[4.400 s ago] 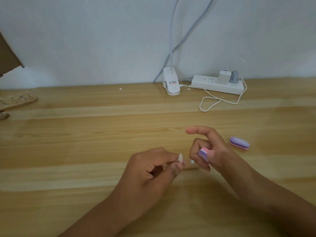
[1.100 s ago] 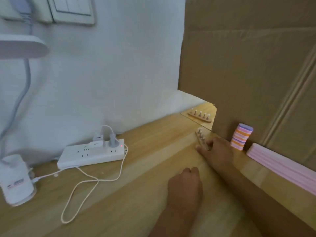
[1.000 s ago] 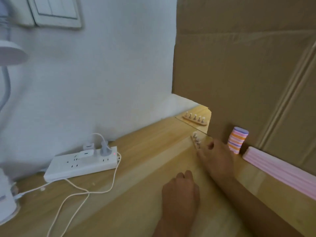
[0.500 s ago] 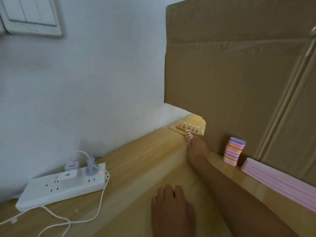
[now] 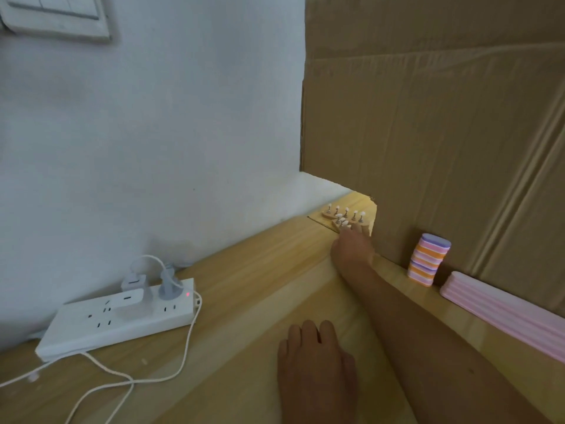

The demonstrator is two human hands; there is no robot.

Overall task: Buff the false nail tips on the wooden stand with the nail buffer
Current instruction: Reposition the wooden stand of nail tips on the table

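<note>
Reaching to the far end of the table (image 5: 244, 270), right hand (image 5: 351, 247) has fingertips at the near end of a wooden stand (image 5: 336, 229) carrying white nail tips (image 5: 342, 222); pinching or just touching, can't tell. Stand lies just beyond the fingers, long axis seemingly running away from them toward a second stand (image 5: 327, 214) lying crosswise by the cardboard (image 5: 428, 117) edge. Left hand (image 5: 315, 365) rests flat on the near table, fingers relaxed, holding nothing, well apart from the stand. Buffers (image 5: 429, 260) sit stacked right of the right wrist, unheld. Right hand is the nearer one.
</note>
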